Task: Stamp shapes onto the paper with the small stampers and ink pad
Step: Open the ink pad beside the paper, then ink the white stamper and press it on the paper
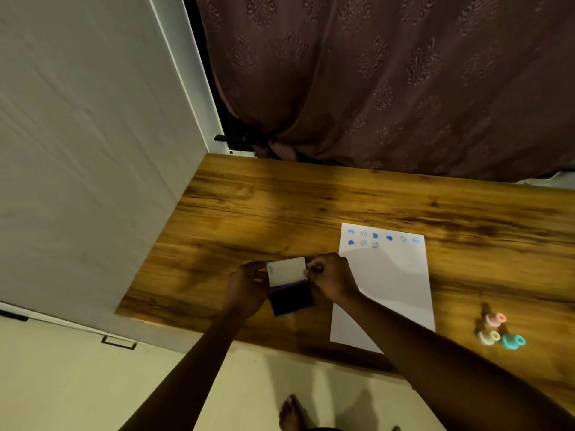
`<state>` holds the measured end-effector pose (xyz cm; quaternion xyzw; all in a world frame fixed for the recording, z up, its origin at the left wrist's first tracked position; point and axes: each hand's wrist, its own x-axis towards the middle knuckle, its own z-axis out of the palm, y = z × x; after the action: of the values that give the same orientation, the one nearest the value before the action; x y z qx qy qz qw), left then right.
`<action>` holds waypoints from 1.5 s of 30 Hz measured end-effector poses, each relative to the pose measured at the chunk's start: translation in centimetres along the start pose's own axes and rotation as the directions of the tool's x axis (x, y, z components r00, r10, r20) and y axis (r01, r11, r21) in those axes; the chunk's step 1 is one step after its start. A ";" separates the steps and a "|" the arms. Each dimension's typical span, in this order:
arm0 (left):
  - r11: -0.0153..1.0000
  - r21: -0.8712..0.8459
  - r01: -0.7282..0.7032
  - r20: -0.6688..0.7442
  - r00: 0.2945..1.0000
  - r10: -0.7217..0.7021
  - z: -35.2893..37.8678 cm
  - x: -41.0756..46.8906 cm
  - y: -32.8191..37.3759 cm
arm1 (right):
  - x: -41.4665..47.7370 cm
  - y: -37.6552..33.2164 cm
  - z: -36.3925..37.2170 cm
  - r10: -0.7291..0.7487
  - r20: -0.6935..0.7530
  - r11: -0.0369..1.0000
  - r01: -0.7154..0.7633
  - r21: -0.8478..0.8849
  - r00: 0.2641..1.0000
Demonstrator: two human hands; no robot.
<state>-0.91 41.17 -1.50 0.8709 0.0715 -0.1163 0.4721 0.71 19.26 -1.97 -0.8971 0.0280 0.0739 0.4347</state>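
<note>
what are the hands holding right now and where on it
Both hold the ink pad, which is open. The left hand grips its left edge, near the hinge; the right hand pinches the right edge of the raised lid.

You are holding the open ink pad (291, 287) on the wooden table (280, 200), left hand (249, 283) at its left edge, right hand (331, 279) pinching its raised lid, beside the stamped paper (389, 284); three stampers (497, 332) are lying well right.
</note>
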 end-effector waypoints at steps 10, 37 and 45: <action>0.996 0.093 -0.009 -0.092 0.996 0.017 0.5 -0.6 0.7 | 0.1 -0.4 0.0 0.013 0.003 0.999 -0.013 -0.036 1.000; 0.949 0.037 -0.312 0.145 0.942 0.303 17.3 -5.2 14.2 | -12.8 8.1 -22.8 0.017 -0.207 0.992 -0.042 -0.116 0.978; 0.939 0.027 -0.342 0.279 0.905 0.321 23.7 -7.5 16.6 | -16.7 13.9 -27.3 0.104 -0.007 0.900 -0.097 -0.425 0.995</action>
<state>-7.44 12.13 1.45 0.8634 -0.1471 -0.1549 0.4571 -14.39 -10.99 6.55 -0.9669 0.0540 0.1078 0.2250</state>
